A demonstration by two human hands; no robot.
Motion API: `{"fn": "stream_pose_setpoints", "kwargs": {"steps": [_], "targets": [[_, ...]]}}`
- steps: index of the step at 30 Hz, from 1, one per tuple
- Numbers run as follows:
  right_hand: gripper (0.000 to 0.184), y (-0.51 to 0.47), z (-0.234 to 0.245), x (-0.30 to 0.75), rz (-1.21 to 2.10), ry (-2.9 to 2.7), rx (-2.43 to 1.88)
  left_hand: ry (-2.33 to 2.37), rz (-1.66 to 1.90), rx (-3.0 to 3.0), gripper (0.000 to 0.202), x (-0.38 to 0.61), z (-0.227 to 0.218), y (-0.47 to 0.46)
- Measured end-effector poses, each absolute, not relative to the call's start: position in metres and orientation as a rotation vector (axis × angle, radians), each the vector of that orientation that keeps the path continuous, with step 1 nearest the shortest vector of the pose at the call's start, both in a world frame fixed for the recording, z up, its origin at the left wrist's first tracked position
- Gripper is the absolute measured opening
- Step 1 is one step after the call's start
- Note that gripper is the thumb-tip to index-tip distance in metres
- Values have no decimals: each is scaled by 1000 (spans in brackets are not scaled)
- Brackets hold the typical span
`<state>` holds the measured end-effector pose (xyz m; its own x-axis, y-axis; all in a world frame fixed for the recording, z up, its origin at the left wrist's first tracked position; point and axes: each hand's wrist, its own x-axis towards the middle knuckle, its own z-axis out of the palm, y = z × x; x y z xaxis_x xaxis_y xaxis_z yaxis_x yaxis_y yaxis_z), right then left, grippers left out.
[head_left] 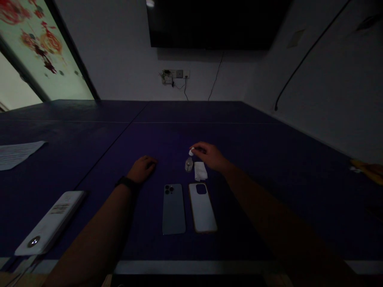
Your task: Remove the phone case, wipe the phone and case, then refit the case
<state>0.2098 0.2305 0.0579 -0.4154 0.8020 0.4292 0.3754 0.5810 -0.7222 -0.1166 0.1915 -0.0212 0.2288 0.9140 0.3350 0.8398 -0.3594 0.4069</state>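
Observation:
My right hand (209,154) reaches over the dark blue table (269,191) and pinches a small white cap (191,152) just above a small clear bottle (188,164). A folded white cloth (200,171) lies right of the bottle, under my wrist. My left hand (143,168), with a dark band at the wrist, rests on the table with its fingers curled loosely and holds nothing. In front of me a phone (173,208) lies face down, and a phone case (202,207) lies beside it on the right.
A white power bank (50,223) lies at the near left. A sheet of paper (16,153) sits at the far left. A dark screen (215,24) hangs on the back wall above a wall socket (175,75). Something yellowish (366,167) is at the right edge.

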Motion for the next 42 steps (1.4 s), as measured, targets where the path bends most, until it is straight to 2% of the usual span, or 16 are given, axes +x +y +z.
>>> {"fn": "stream_pose_setpoints", "kwargs": {"steps": [7, 16, 29, 42], "targets": [[24, 226, 72, 247, 597, -1815, -967, 1688, 791, 2348, 31, -117, -20, 191], [34, 225, 22, 244, 546, -1674, -1047, 1686, 783, 2335, 32, -117, -18, 191], [19, 215, 22, 236, 398, -1788, -1039, 1685, 772, 2327, 32, -117, -15, 190], [18, 214, 26, 237, 312, -1844, -1048, 1698, 781, 2320, 33, -118, -16, 192]]}}
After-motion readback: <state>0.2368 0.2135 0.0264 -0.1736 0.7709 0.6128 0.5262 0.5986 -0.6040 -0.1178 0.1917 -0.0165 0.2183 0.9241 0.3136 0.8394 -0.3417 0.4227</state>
